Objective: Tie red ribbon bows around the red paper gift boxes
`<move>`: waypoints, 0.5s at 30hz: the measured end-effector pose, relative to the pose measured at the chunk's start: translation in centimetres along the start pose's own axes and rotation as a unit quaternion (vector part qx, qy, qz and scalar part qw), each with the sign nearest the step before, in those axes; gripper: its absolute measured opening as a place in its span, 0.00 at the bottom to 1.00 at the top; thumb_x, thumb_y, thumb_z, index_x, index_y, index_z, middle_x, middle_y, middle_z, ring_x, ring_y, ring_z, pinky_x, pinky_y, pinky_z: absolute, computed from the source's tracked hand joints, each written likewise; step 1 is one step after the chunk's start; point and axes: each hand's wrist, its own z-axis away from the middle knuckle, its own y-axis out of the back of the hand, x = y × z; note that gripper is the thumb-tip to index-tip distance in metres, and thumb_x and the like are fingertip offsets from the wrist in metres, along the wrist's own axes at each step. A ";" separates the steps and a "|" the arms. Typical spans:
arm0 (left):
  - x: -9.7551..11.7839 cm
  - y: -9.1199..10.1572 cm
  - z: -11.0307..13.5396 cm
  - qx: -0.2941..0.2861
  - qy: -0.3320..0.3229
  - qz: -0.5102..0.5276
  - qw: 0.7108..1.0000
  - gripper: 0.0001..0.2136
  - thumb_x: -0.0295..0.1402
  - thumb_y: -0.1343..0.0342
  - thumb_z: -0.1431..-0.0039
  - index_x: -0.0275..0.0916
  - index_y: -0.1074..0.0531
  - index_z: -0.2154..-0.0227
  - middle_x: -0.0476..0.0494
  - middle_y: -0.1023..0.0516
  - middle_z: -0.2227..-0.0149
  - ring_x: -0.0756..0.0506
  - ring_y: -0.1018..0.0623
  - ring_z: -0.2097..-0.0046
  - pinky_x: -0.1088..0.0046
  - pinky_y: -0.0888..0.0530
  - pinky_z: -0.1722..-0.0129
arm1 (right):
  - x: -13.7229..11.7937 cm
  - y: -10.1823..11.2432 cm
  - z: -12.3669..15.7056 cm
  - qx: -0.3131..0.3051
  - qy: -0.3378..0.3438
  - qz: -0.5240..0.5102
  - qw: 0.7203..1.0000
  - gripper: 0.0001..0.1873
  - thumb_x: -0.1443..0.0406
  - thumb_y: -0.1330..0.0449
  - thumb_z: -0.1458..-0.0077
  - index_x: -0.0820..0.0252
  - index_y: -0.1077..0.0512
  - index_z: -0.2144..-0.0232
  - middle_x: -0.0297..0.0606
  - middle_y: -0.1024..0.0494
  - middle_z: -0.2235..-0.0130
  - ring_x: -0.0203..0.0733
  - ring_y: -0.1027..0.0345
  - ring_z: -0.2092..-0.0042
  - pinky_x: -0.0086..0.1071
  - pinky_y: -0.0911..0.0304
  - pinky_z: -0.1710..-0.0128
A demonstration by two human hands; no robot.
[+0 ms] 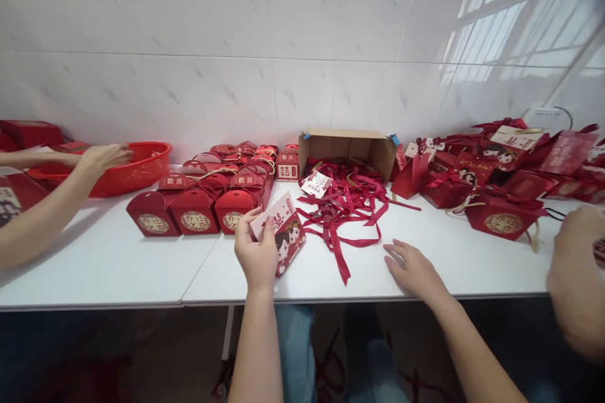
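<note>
My left hand [258, 249] is closed round a red and white gift box [289, 236] printed with cartoon figures, held tilted above the front of the table. My right hand [413, 269] rests at the table's front edge, fingers apart and nothing in them. Between and beyond my hands lies a tangle of red ribbons [347, 198], spilling from a cardboard box [347, 134] laid on its side. A white printed card [316, 184] sits on the ribbons. Left of my left hand stand rows of red gift boxes [193, 211] with gold emblems.
At the left, another person's hands [101, 157] reach over a red plastic basin [142, 170]. Finished-looking red boxes with ribbon bows [501, 211] are heaped at the right. Another person's hand [574, 277] is at the right edge. A tiled wall [212, 94] closes off the back.
</note>
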 end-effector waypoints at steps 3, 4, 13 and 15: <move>0.5 0.0 1.1 0.065 0.009 0.064 0.996 0.08 0.34 0.42 0.47 0.38 0.35 0.72 0.41 0.23 0.60 0.46 0.22 0.56 0.69 0.26 0.56 | -2.2 2.4 -2.5 0.009 0.053 -0.044 0.998 0.16 0.60 0.48 0.44 0.60 0.24 0.59 0.46 0.25 0.52 0.48 0.32 0.49 0.41 0.37 0.47; 0.6 0.3 1.6 0.077 0.018 0.070 0.994 0.08 0.34 0.41 0.48 0.38 0.35 0.72 0.42 0.22 0.63 0.46 0.21 0.59 0.70 0.25 0.58 | -3.5 3.3 -3.6 0.018 0.091 -0.060 0.994 0.16 0.61 0.49 0.43 0.59 0.24 0.60 0.45 0.25 0.52 0.48 0.32 0.49 0.40 0.37 0.47; 0.5 2.9 2.9 0.091 0.073 0.064 0.991 0.09 0.34 0.38 0.50 0.37 0.32 0.72 0.45 0.20 0.66 0.47 0.20 0.65 0.75 0.22 0.67 | -14.9 1.2 -15.6 -0.290 0.160 0.059 0.942 0.07 0.73 0.41 0.55 0.63 0.22 0.74 0.40 0.20 0.69 0.40 0.28 0.69 0.28 0.36 0.69; 0.3 3.1 2.8 0.102 0.051 0.038 0.993 0.08 0.33 0.37 0.51 0.37 0.31 0.72 0.45 0.20 0.66 0.47 0.20 0.65 0.75 0.22 0.67 | -15.3 0.1 -17.4 -0.332 0.147 0.088 0.928 0.06 0.73 0.39 0.57 0.64 0.23 0.73 0.39 0.21 0.71 0.37 0.30 0.71 0.28 0.37 0.72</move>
